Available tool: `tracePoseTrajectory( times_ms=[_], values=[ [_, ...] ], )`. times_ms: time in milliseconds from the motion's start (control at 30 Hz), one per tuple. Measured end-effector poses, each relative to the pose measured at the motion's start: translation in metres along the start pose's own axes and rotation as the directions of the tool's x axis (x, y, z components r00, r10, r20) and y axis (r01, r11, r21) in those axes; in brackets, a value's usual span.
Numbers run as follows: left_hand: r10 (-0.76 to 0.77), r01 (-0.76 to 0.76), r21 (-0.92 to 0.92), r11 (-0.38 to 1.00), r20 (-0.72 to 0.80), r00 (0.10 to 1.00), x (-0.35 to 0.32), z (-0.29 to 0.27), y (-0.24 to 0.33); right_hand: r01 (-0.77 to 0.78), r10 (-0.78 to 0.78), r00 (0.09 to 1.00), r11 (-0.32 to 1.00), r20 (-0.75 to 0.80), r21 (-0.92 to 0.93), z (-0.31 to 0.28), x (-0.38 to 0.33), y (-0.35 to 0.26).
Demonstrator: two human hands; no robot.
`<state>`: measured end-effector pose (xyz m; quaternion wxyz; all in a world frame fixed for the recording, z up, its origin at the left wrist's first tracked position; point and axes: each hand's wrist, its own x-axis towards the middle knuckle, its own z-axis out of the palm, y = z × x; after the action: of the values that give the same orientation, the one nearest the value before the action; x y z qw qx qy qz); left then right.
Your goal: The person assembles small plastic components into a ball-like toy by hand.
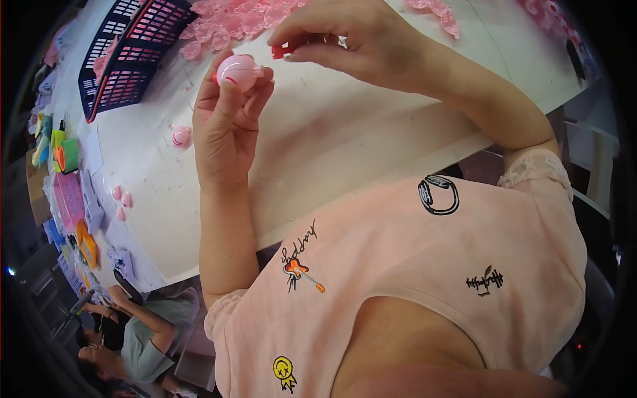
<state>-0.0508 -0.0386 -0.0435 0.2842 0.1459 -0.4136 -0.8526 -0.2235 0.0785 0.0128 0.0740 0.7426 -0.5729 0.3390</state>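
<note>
My left hand [229,123] is closed around a glossy pink rounded plastic piece [240,71], held up over the table between thumb and fingers. A short pale tab sticks out on its right side, and a bit of red shows at its left edge. To the right, my right hand [348,41] pinches a small red plastic part [279,52] between thumb and fingertips. The two hands are close together but apart. On the table left of my left wrist lies another small pink rounded piece [181,136].
A white table [318,152] spreads beneath my hands. Pink plastic pieces [242,21] are heaped at the back, beside a dark blue basket [136,56]. Several small pink pieces [121,199] lie at the left. A co-worker [149,331] sits at the lower left.
</note>
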Motion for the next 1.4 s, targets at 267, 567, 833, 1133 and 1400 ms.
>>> tracePoseTrajectory(
  times_ms=[267,567,833,1133,1400],
  values=[
    [-0.020,0.019,-0.020,1.000,-0.046,0.999,0.002,-0.004,-0.005,-0.111,0.159,0.986,0.845,-0.048,0.523,0.018,-0.007,0.015],
    [-0.032,0.032,-0.022,0.999,0.006,0.999,-0.001,-0.005,-0.007,-0.104,0.104,0.994,0.994,0.026,0.018,0.014,-0.004,0.004],
    [-0.042,0.047,0.105,0.993,-0.043,0.998,-0.001,-0.001,-0.005,-0.088,0.087,0.996,0.996,0.023,0.032,0.017,-0.002,0.006],
    [0.002,-0.001,0.074,0.997,-0.020,1.000,0.001,0.008,-0.003,0.135,-0.091,0.980,0.957,-0.176,0.255,0.022,-0.010,0.021],
    [-0.119,0.121,0.104,0.987,-0.027,0.993,-0.001,-0.002,-0.001,0.130,-0.121,0.991,0.976,-0.063,0.175,0.017,-0.003,0.018]
  ],
)
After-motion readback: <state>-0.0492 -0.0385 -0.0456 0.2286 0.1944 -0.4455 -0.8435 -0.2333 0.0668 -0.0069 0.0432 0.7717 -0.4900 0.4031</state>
